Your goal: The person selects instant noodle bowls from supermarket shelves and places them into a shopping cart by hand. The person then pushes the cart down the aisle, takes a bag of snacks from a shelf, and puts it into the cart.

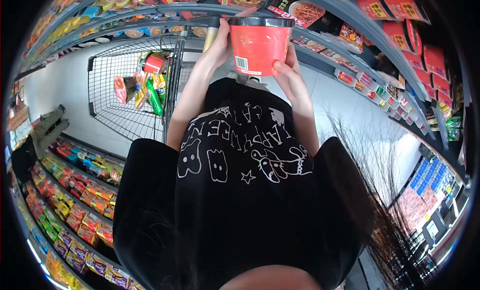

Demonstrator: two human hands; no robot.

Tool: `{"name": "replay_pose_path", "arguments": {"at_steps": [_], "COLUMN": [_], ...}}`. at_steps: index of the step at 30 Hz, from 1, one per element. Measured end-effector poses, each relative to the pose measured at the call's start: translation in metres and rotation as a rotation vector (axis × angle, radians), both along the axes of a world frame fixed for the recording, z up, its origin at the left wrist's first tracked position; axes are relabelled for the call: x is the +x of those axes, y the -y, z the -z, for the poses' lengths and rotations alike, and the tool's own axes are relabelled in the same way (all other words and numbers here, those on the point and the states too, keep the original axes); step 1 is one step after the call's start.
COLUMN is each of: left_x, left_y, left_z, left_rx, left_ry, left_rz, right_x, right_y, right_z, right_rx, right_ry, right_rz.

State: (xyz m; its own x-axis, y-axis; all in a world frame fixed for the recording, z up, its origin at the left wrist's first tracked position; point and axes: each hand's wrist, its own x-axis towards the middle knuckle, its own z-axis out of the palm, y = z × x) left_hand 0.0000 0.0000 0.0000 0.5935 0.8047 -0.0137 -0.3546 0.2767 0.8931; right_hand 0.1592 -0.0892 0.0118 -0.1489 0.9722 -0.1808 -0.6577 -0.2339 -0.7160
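Note:
Between my two hands is a red tub (260, 47) with a black lid, a barcode label at its lower left; it looks like an instant noodle tub. My left hand (221, 46) is closed against its left side, with a finger reaching over the lid at the back. My right hand (290, 75) grips the lower right side, thumb on the front and the other fingers partly hidden behind. The tub is raised in front of the shelf, roughly upright.
A wire shopping cart (131, 52) stands at left, holding another red tub (154, 63), a green packet (154, 97) and other packets. Ahead and right are shelves of packaged food (306, 14). Snack shelves (82, 205) run lower left, near another person's legs (49, 126).

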Motion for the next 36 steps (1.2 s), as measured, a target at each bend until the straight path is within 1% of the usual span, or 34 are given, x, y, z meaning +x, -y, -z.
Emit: {"name": "replay_pose_path", "arguments": {"at_steps": [2, 5, 8, 15, 18, 20, 21, 23, 25, 27, 28, 30, 32, 33, 35, 36], "left_x": [-0.001, 0.002, 0.003, 0.007, 0.006, 0.005, 0.005, 0.007, 0.008, 0.009, 0.009, 0.01, 0.008, 0.007, 0.006, 0.005], "left_y": [0.0, -0.001, -0.001, -0.003, -0.003, -0.001, -0.001, 0.0, -0.002, -0.005, -0.006, -0.007, -0.009, -0.01, -0.012, -0.013], "left_z": [0.004, -0.001, -0.007, -0.004, -0.002, 0.002, 0.004, 0.008, 0.003, 0.002, 0.002, 0.003, 0.004, 0.005, 0.007, 0.007], "left_rx": [-0.113, -0.084, -0.086, -0.136, -0.098, 0.01, 0.012, 0.053, 0.034, 0.128, 0.127, 0.203, 0.197, 0.191, 0.193, 0.195], "left_ry": [0.159, 0.049, 0.027, 0.084, 0.036, 0.028, 0.029, -0.034, -0.007, -0.03, -0.03, -0.04, -0.023, -0.007, -0.011, -0.015], "left_rz": [-0.032, -0.032, -0.035, -0.043, -0.058, -0.066, -0.068, -0.096, -0.094, -0.052, -0.053, -0.085, -0.085, -0.084, -0.099, -0.113], "right_x": [-0.005, -0.006, -0.005, -0.003, 0.001, 0.004, 0.006, 0.01, 0.015, 0.019, 0.021, 0.023, 0.025, 0.026, 0.028, 0.029], "right_y": [0.0, 0.002, 0.002, 0.0, -0.001, -0.002, -0.003, -0.003, -0.003, -0.002, -0.001, 0.001, 0.003, 0.003, 0.003, 0.002], "right_z": [-0.002, -0.004, -0.009, -0.007, -0.003, 0.001, 0.003, 0.006, 0.006, 0.007, 0.01, 0.013, 0.015, 0.016, 0.02, 0.023], "right_rx": [-0.016, -0.01, -0.03, -0.024, -0.048, -0.045, -0.043, -0.076, -0.082, -0.091, -0.082, -0.074, -0.102, -0.103, -0.105, -0.106], "right_ry": [0.031, 0.042, 0.081, 0.086, 0.047, -0.021, -0.021, -0.155, -0.165, -0.175, -0.175, -0.172, -0.271, -0.27, -0.39, -0.389], "right_rz": [0.023, 0.037, 0.05, 0.047, 0.044, 0.033, 0.03, 0.054, 0.035, 0.017, 0.016, 0.016, -0.01, -0.011, -0.042, -0.044]}}
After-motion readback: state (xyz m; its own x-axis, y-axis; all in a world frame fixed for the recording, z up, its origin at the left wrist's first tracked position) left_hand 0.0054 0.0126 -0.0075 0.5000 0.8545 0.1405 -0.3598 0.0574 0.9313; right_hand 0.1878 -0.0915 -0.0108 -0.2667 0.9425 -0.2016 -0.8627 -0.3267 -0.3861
